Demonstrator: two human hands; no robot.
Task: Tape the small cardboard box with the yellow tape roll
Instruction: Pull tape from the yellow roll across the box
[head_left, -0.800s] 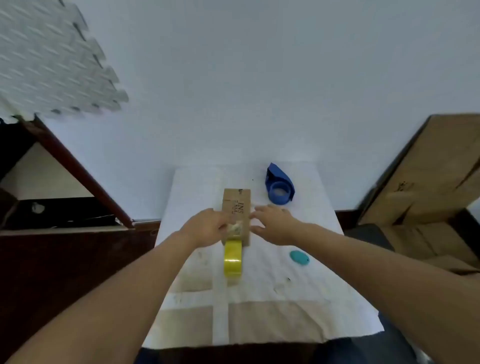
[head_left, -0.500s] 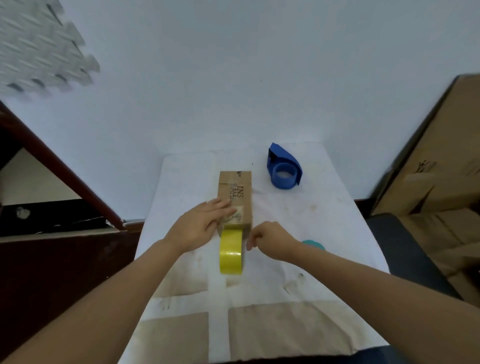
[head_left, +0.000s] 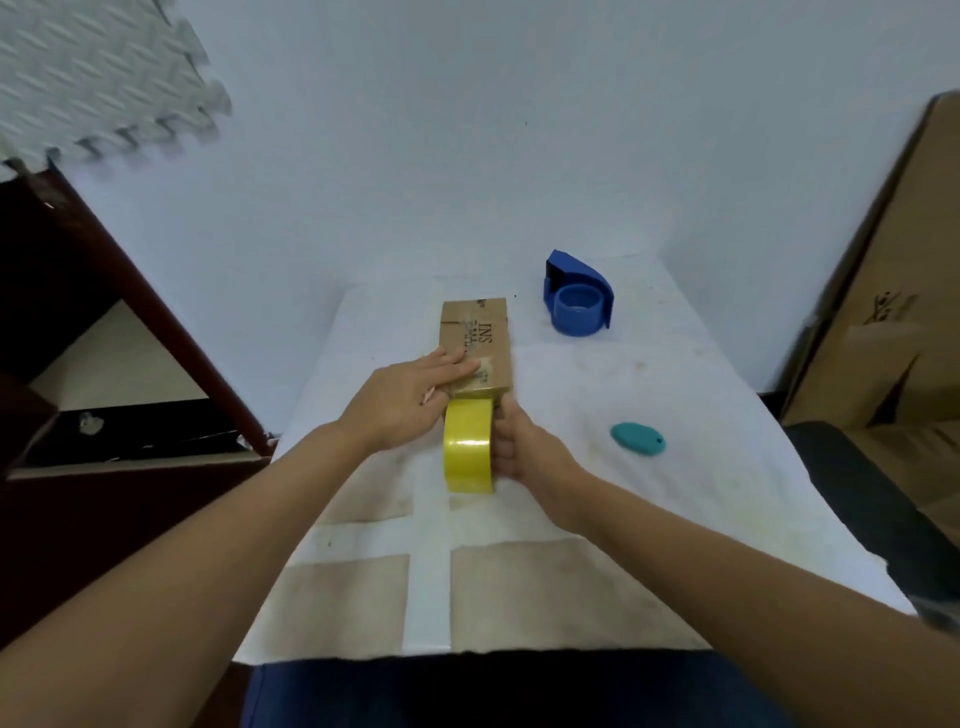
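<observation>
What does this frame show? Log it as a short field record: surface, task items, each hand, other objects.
surface: white-covered table
box: small cardboard box, lying flat, mid-table
tape: yellow tape roll, on edge against the box's near end
left hand: pressing flat on the box's near top
right hand: grip closed on the roll's right side
other: blue tape dispenser beyond the box to the right; teal oval object right of the roll

A table (head_left: 701, 426) is covered by a stained white sheet. At its middle a small cardboard box (head_left: 475, 340) is laid. A yellow tape roll (head_left: 467, 451) is stood on edge just in front of the box. A blue tape dispenser (head_left: 579, 301) is set right of the box, and a teal oval object (head_left: 637, 439) is placed nearer, right of the box.
</observation>
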